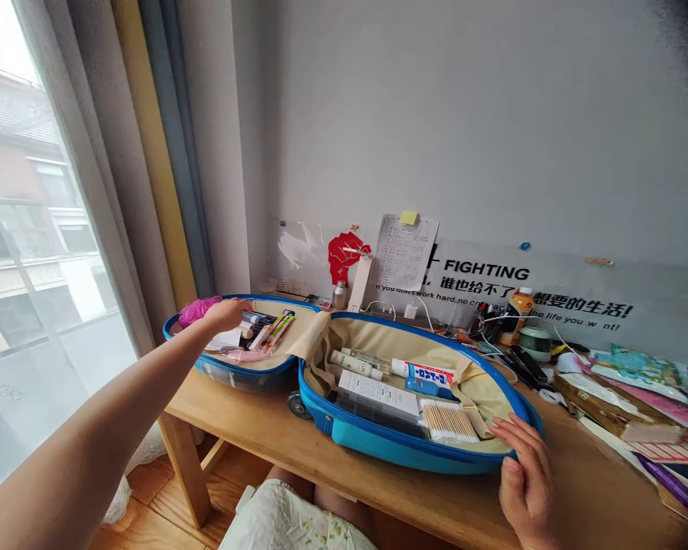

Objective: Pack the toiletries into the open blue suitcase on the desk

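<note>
A blue suitcase (372,451) lies spread apart in two halves with a beige lining. My left hand (228,312) reaches over the left half (252,376), fingers drawn together at its far side; what they hold, if anything, is hidden. Close by are a purple mesh bath puff (198,309) and several slim pens or brushes (278,332). My right hand (524,462) rests its outstretched fingers on the right half's near rim. Inside that half are a bundle of cotton swabs (448,421), a toothpaste box (421,371), a blue tube (430,388), a cream-coloured tube (355,363) and a grey-white box (375,393).
The suitcase rests on a wooden table (241,412). At the right stand a bottle with a dark label (516,317) and a green-tinted jar (535,344), beside papers, cables and a purple pen (670,485). A wall is behind; a curtained window (34,229) is left.
</note>
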`<state>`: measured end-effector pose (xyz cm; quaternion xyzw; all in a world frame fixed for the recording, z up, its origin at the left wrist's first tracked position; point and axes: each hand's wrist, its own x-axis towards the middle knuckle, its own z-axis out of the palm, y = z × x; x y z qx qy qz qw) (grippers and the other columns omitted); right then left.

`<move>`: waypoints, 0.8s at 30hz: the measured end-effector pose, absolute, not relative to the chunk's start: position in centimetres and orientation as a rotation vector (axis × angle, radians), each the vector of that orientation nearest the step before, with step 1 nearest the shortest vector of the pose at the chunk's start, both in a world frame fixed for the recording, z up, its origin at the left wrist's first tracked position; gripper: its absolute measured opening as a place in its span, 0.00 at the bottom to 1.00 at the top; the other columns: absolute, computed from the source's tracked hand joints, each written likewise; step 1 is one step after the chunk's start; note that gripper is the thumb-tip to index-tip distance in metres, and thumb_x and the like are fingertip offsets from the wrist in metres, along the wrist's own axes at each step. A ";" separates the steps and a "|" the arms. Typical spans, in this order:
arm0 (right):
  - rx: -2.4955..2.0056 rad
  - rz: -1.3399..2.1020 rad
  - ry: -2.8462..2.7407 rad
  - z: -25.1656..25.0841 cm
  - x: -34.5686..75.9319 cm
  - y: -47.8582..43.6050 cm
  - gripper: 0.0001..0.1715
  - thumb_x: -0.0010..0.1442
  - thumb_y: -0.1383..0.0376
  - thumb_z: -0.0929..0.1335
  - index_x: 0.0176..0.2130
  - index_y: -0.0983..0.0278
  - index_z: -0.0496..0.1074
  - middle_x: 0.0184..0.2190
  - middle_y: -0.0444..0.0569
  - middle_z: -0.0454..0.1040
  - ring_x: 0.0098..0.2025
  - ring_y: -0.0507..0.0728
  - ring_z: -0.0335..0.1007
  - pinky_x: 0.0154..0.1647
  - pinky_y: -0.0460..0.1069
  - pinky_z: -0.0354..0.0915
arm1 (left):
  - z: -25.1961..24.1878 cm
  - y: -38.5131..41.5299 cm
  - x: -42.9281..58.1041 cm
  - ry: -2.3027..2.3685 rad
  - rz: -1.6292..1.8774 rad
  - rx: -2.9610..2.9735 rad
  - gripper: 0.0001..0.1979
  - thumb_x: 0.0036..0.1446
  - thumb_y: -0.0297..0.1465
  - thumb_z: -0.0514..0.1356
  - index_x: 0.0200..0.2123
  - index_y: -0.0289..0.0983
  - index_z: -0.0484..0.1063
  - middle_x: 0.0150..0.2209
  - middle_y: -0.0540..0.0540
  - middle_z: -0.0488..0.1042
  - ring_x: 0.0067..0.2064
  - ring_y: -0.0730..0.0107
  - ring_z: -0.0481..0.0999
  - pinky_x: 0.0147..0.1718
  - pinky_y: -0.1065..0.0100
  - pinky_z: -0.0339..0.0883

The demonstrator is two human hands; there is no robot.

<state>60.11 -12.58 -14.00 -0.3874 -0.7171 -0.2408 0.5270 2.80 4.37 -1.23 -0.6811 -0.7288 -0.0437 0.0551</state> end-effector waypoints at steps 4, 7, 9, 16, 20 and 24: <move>-0.926 -0.584 -1.725 -13.9 60.0 -12.7 0.20 0.70 0.58 0.55 0.48 0.63 0.70 0.45 0.57 0.73 0.57 0.66 0.67 0.54 0.64 0.64 | -2.9 3.8 -0.1 -2.219 0.065 -2.079 0.24 0.48 0.22 0.56 0.48 0.41 0.77 0.54 0.42 0.76 0.55 0.55 0.75 0.49 0.64 0.69; -0.922 -0.591 -1.722 -13.8 59.9 -12.7 0.20 0.70 0.58 0.55 0.48 0.63 0.70 0.45 0.57 0.73 0.57 0.66 0.67 0.54 0.64 0.64 | -3.7 3.9 -0.9 -2.209 0.168 -2.087 0.24 0.46 0.22 0.58 0.48 0.41 0.76 0.53 0.40 0.76 0.55 0.52 0.75 0.50 0.61 0.69; -0.921 -0.587 -1.721 -13.7 60.0 -12.8 0.20 0.70 0.57 0.55 0.48 0.63 0.70 0.45 0.57 0.73 0.57 0.66 0.67 0.54 0.64 0.64 | -4.1 4.1 -1.2 -2.197 0.207 -2.094 0.25 0.47 0.22 0.58 0.50 0.40 0.75 0.53 0.39 0.76 0.56 0.51 0.74 0.51 0.59 0.69; -0.934 -0.581 -1.727 -13.7 60.0 -12.8 0.21 0.70 0.56 0.55 0.48 0.63 0.70 0.44 0.57 0.74 0.56 0.66 0.67 0.53 0.64 0.64 | -4.5 4.9 -1.7 -2.177 0.287 -2.116 0.28 0.49 0.22 0.58 0.55 0.38 0.71 0.55 0.35 0.74 0.56 0.50 0.74 0.50 0.57 0.70; -0.944 -0.585 -1.717 -13.7 59.9 -12.9 0.20 0.70 0.57 0.56 0.48 0.63 0.70 0.44 0.57 0.74 0.57 0.66 0.67 0.54 0.64 0.65 | -5.0 5.3 -1.9 -2.204 0.355 -2.133 0.27 0.47 0.22 0.60 0.53 0.38 0.72 0.50 0.38 0.78 0.51 0.51 0.78 0.46 0.60 0.72; -0.933 -0.586 -1.715 -13.9 60.0 -12.7 0.20 0.70 0.57 0.55 0.48 0.63 0.70 0.44 0.57 0.74 0.57 0.66 0.67 0.54 0.65 0.65 | -5.2 5.3 -2.4 -2.176 0.369 -2.151 0.25 0.47 0.23 0.62 0.51 0.37 0.74 0.49 0.37 0.79 0.49 0.50 0.79 0.45 0.60 0.72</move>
